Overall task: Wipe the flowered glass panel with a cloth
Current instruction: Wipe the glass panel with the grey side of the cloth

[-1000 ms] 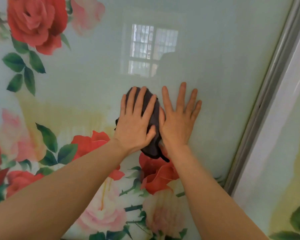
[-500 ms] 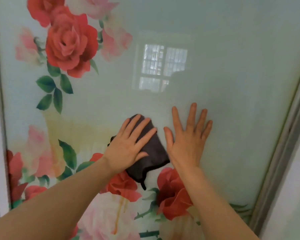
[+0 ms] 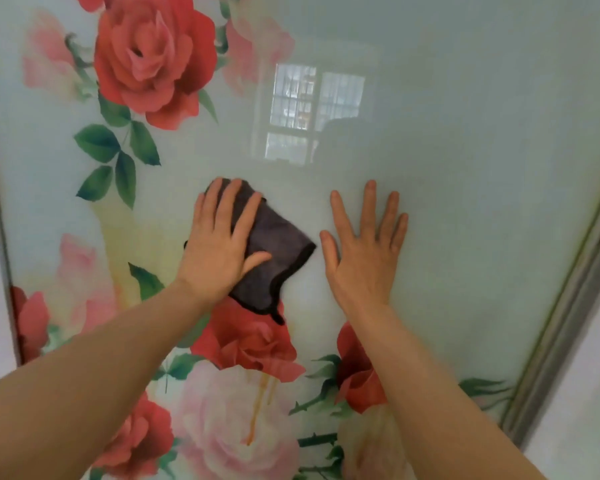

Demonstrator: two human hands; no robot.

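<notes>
Leftward since earlier, the flat left hand [image 3: 219, 251] presses the dark cloth [image 3: 274, 261] on the flowered glass panel [image 3: 465, 116], right hand [image 3: 364, 251] spread bare beside it; wiping seems midway, cleaned areas unclear.

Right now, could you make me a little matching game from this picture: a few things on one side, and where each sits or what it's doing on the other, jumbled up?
Things:
1. left hand
2. right hand
3. dark cloth
4. metal frame

States or places:
A. runs along the right edge of the glass panel
B. flat on bare glass, fingers spread, holding nothing
C. pressed between a palm and the glass
D. lies flat on top of the cloth

Pairs: 1-D, 2-B, 3-C, 4-A
</notes>
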